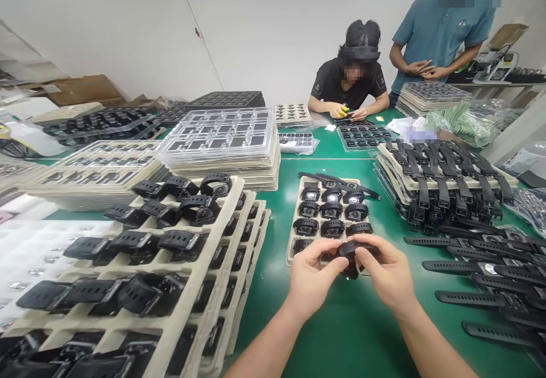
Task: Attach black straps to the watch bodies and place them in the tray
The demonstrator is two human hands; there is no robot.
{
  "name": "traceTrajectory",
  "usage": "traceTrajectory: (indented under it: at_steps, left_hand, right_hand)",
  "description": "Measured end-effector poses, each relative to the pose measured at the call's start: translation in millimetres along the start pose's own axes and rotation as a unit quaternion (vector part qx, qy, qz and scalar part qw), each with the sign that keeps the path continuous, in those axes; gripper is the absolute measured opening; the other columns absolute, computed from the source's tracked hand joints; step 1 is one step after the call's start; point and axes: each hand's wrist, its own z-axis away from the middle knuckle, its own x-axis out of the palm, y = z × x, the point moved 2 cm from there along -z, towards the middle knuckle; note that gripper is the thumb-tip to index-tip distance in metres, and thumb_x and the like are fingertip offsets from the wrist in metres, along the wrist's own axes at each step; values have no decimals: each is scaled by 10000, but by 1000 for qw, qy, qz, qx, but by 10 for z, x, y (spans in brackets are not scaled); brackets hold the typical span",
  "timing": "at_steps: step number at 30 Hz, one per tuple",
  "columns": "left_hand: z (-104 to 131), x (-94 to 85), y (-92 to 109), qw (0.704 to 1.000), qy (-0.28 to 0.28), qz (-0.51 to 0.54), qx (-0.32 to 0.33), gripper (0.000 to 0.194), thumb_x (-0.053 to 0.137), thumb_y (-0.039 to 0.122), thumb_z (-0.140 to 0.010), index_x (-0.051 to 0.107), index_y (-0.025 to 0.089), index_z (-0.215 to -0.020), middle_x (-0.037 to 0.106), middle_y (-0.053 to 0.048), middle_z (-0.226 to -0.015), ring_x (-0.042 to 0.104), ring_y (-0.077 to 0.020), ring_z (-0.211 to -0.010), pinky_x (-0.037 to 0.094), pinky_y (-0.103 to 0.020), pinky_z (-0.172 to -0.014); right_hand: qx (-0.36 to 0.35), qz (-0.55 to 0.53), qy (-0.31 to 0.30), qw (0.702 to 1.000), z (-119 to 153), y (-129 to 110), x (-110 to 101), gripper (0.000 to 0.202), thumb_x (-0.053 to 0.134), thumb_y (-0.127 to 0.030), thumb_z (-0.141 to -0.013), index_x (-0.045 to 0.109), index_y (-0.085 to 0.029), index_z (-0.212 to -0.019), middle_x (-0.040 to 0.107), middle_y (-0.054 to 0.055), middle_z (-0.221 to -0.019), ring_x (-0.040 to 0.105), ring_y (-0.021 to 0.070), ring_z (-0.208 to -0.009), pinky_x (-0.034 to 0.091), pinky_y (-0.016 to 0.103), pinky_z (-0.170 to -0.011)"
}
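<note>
My left hand (315,278) and my right hand (384,270) meet above the green table, both closed on one black smartwatch (350,248). Fingertips of both hands pinch its black strap from either side; part of the watch is hidden by them. Just beyond lies a beige tray (289,240) whose compartments hold black watches with curled straps. Across the tray's far edge rests a flat watch with its strap stretched out (360,189).
Stacked beige trays with watches (232,207) fill the left, with clear plastic trays (222,139) behind. Loose watches (490,267) and a loaded stack (443,179) stand right. Across the table, one person (350,82) sits working; another (443,37) stands.
</note>
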Motion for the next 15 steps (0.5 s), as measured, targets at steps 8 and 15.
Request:
traceTrajectory:
  at_steps: [8, 15]
  left_hand:
    - [12, -6, -28, 1000, -7, -5, 3, 233, 808, 141, -695, 827, 185, -923, 775, -79, -933, 701, -214, -865, 595, -314, -806]
    - [-5, -29, -16, 998, 2, -32, 47, 223, 823, 139, -696, 836, 215, -905, 787, -73, -941, 717, -225, -920, 591, -323, -862]
  right_hand:
    - [6, 52, -76, 996, -87, -121, -92, 127, 743, -335, -872, 817, -253, -936, 807, 74, -945, 757, 240, -779, 647, 328, -664]
    - [-37, 57, -119, 991, -100, -138, -91, 107, 714, -281, -898, 820, -286, -910, 812, 60, -979, 761, 250, -894, 650, 350, -733]
